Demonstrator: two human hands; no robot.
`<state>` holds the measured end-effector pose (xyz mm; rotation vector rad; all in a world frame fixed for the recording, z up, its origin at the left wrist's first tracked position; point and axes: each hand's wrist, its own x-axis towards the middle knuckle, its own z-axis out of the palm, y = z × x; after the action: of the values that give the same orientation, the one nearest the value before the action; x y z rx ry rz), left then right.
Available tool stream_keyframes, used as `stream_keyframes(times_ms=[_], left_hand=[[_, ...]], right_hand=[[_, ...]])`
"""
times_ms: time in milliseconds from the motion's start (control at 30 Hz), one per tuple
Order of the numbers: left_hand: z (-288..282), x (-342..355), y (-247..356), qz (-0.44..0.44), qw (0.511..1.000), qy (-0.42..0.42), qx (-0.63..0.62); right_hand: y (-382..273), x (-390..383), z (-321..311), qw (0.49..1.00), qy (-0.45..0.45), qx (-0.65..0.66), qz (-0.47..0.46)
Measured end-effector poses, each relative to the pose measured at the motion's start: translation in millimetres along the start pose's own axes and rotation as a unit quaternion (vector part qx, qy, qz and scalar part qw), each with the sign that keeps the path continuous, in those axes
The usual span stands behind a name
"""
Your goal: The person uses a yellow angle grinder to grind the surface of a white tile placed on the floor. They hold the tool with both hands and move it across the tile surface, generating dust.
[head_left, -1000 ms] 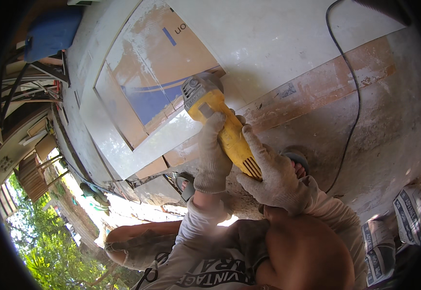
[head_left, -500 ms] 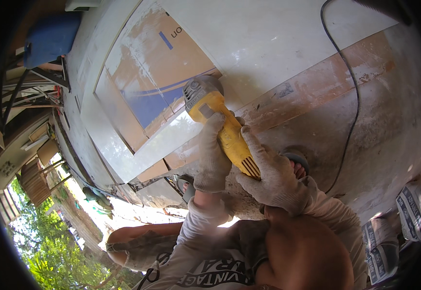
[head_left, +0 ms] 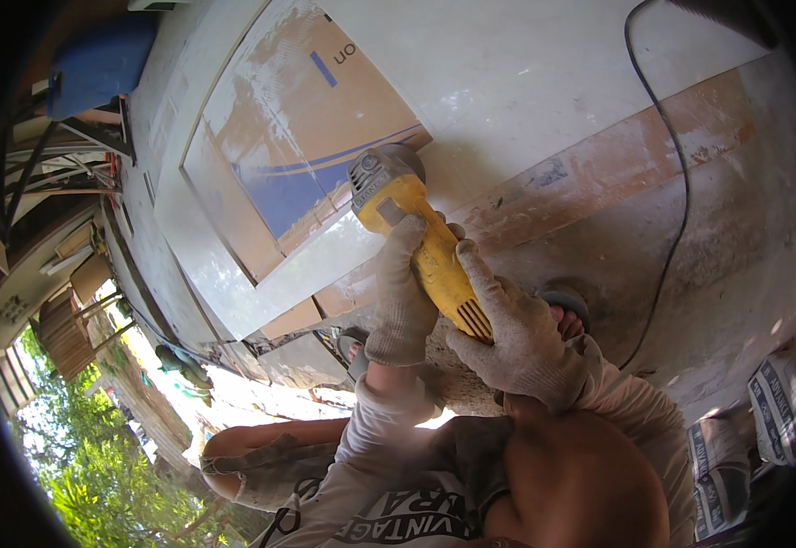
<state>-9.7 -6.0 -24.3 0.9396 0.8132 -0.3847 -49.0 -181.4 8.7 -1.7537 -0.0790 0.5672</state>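
Note:
My left hand (head_left: pixel 400 292), in a knitted work glove, is closed round the body of a yellow angle grinder (head_left: pixel 439 269) just behind its grey head. My right hand (head_left: pixel 515 342), also gloved, grips the rear end by the vents, its fingers along the body's side. The grinder's head is over the lower right corner of a cardboard piece (head_left: pixel 311 119) with blue print and white smears, on a pale sheet (head_left: pixel 462 55). The disc is mostly hidden under the head; I cannot tell whether it touches the surface.
A black cable (head_left: pixel 681 201) runs down the right over a cardboard strip (head_left: pixel 599 160). My sandalled foot (head_left: pixel 567 315) is beside my right hand. Two bags (head_left: pixel 782 406) lie at lower right. A blue plastic object (head_left: pixel 96 64), metal framework (head_left: pixel 69 164) and bright foliage (head_left: pixel 87 457) are at left.
The scene shifts a few pixels in the view between frames. My hands keep the same grip, and the grinder barely moves against the cardboard.

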Motion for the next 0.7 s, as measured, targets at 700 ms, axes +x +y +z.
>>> stream_keyframes(times_ms=[700], left_hand=[[-13.2, -4.5, 6.2, -0.002, 1.000, 0.005, -0.029]], right_hand=[[2.9, 4.2, 15.1, 0.999, -0.004, -0.015, -0.044]])
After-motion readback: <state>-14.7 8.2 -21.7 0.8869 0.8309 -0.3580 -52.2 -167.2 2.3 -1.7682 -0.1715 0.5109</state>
